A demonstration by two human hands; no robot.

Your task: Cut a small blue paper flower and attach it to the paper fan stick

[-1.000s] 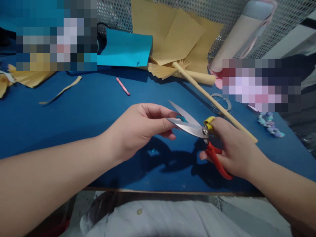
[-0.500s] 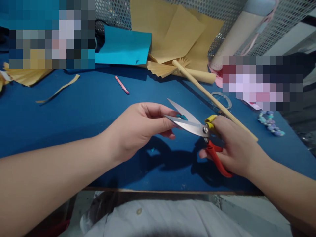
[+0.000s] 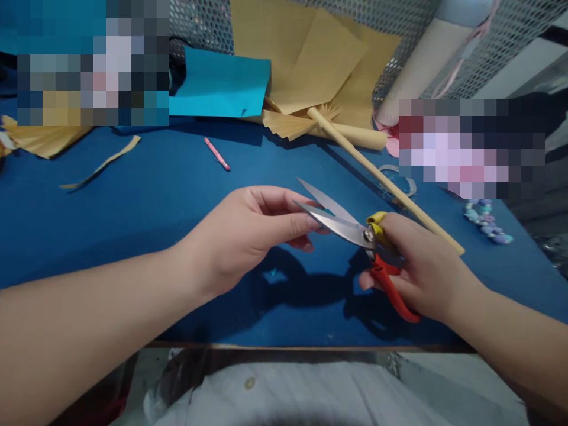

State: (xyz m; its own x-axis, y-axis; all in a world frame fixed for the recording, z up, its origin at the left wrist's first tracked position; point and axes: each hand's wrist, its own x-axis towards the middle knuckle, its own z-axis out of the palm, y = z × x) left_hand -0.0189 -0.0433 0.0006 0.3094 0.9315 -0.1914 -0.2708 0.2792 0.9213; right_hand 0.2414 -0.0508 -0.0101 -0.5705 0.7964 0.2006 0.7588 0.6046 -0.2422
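Note:
My right hand (image 3: 426, 266) is closed around the handles of a pair of scissors (image 3: 339, 226), one handle yellow and the other red. The blades are spread and point left, their tips reaching over the fingers of my left hand (image 3: 261, 228). Between its thumb and fingers my left hand pinches a small piece of teal paper (image 3: 327, 211), mostly hidden behind a blade and the fingertips. A tiny teal scrap (image 3: 274, 271) lies on the blue table (image 3: 177, 207) below that hand.
A teal sheet (image 3: 222, 83) and large tan paper (image 3: 306, 59) lean at the back. Close by are a folded tan paper fan (image 3: 288, 123) and a long tan paper tube (image 3: 386, 180). A pink pen (image 3: 217, 154), a tan strip (image 3: 102, 164) and a beaded bracelet (image 3: 488, 225) lie around.
The scissors have shifted slightly left, and less of the teal paper shows between the blades. Both hands otherwise keep almost the same place and grip.

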